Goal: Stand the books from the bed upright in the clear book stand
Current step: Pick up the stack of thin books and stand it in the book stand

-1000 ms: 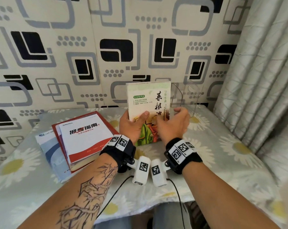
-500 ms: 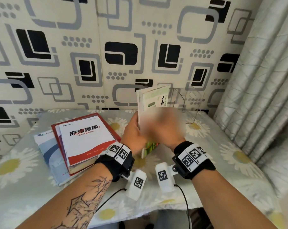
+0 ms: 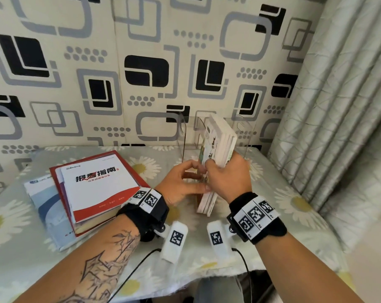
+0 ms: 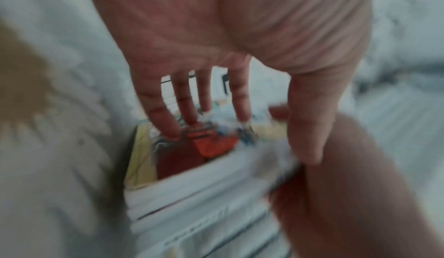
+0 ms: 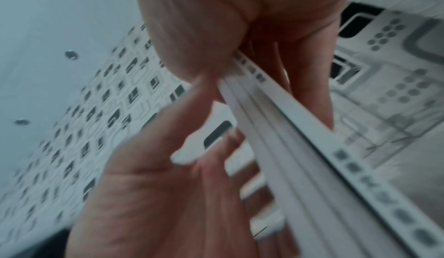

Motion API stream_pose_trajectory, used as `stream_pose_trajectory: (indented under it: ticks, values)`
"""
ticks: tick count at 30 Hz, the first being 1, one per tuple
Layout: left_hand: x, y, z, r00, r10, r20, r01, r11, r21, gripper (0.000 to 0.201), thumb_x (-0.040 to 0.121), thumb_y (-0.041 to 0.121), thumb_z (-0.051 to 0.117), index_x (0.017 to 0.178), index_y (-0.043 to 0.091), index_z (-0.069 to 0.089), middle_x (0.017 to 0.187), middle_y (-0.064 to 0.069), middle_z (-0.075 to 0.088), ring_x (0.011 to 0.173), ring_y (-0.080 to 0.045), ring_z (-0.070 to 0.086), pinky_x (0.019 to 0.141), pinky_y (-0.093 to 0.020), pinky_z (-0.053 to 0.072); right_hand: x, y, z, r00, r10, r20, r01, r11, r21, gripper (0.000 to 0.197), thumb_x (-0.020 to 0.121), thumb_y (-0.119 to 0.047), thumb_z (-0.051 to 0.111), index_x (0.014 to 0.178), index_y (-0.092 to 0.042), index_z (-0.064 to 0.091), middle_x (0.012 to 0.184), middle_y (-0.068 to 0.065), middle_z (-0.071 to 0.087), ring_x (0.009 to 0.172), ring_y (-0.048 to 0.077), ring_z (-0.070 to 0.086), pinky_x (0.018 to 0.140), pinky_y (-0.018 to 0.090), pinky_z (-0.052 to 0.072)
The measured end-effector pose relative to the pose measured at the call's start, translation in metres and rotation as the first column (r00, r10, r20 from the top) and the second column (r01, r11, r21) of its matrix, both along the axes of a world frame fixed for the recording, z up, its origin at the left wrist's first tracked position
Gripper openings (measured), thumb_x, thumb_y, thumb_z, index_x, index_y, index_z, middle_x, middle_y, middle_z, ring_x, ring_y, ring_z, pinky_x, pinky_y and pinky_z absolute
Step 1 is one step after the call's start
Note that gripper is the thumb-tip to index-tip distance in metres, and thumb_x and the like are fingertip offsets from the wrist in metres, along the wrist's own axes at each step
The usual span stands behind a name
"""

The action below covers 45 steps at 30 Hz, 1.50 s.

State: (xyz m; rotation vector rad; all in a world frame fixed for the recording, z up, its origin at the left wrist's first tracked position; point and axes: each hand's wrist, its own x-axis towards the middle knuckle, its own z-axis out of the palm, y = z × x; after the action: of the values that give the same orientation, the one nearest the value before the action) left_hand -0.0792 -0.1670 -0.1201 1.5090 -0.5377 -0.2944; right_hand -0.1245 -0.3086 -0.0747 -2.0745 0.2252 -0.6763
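Turned edge-on since a moment ago, the bundle of thin books tilts just before the clear book stand; my right hand grips it, my left hand touches its cover with loose fingers.

the head view looks forward and down over both forearms at the bed and patterned wall; each wrist view sits very close under its palm, looking along the fingers, blurred; all three share the held books at centre frame
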Motion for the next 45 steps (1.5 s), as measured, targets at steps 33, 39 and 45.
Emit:
stream_pose_trajectory:
  ticks: [33, 39, 45]
  values:
    - [0.028, 0.005, -0.031, 0.834, 0.097, -0.543, -0.34, 0.865, -0.368, 0.016, 0.091, -0.002, 0.048, 0.085, 0.007, 0.059, 0.071, -0.014, 0.062, 0.059, -0.025, 0.063, 0.051, -0.03, 0.054, 0.175, -0.118, 0.007, 0.995, -0.055, -0.081, 0.046, 0.994, -0.099, 0.049, 0.089, -0.044, 0.062, 0.127, -0.012, 0.064, 0.12, 0.01, 0.071, 0.106, 0.029, 0.067, 0.083, 0.031, 0.051]
    - [0.028, 0.004, -0.031, 0.834, 0.106, -0.541, -0.344, 0.867, -0.361, 0.016, 0.091, -0.003, 0.048, 0.085, 0.007, 0.058, 0.07, -0.014, 0.061, 0.057, -0.024, 0.062, 0.05, -0.029, 0.054, 0.176, -0.11, 0.007, 0.995, 0.003, -0.1, -0.024, 0.978, -0.209, 0.052, 0.089, -0.049, 0.062, 0.127, -0.013, 0.064, 0.117, 0.012, 0.071, 0.102, 0.029, 0.067, 0.077, 0.029, 0.049]
    - [0.027, 0.004, -0.03, 0.831, 0.12, -0.543, -0.353, 0.869, -0.347, 0.016, 0.091, -0.003, 0.048, 0.085, 0.007, 0.059, 0.07, -0.014, 0.061, 0.057, -0.024, 0.062, 0.049, -0.029, 0.053, 0.172, -0.109, 0.009, 0.992, 0.029, -0.124, -0.058, 0.969, -0.238, 0.056, 0.089, -0.043, 0.064, 0.136, -0.013, 0.056, 0.129, 0.012, 0.065, 0.116, 0.031, 0.062, 0.087, 0.034, 0.051]
